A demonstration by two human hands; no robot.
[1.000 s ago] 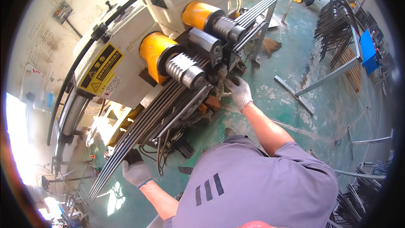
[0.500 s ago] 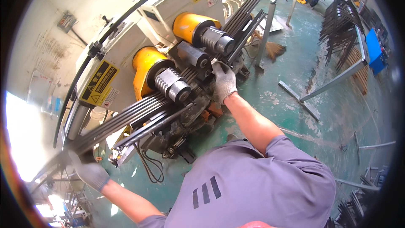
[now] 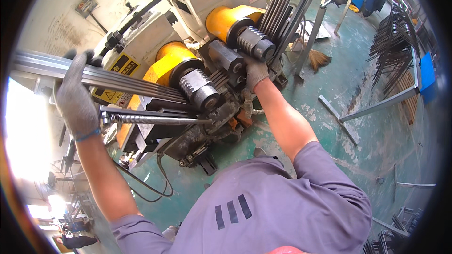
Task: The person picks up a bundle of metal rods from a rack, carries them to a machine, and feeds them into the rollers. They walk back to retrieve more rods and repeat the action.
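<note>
My left hand (image 3: pixel 77 99), in a grey work glove, is closed around a row of long metal bars (image 3: pixel 136 83) near their left end, its fingers curling over the top. The bars run into a bending machine (image 3: pixel 188 4) past a left ribbed roller (image 3: pixel 197 90) and a right ribbed roller (image 3: pixel 256 42), each beside a yellow housing. Close to the black central block (image 3: pixel 226 59), my right hand (image 3: pixel 256 71), also gloved, reaches in under the right roller. Its fingers are hidden there. Beyond that roller the bars' other end (image 3: pixel 285 0) slants up steeply.
A long spring on a rod (image 3: pixel 155 119) and dangling cables (image 3: pixel 167 178) are near my left arm. On the green floor stand a metal post (image 3: pixel 313 37), a broom (image 3: pixel 319 59) and a frame (image 3: pixel 376 106) by stacked dark bars (image 3: pixel 393 42). People are at the far right back.
The bars' left end has swung upward, with my left hand rising beside it and now gripping them. The right end slants more steeply. My right hand has gone deeper under the right roller.
</note>
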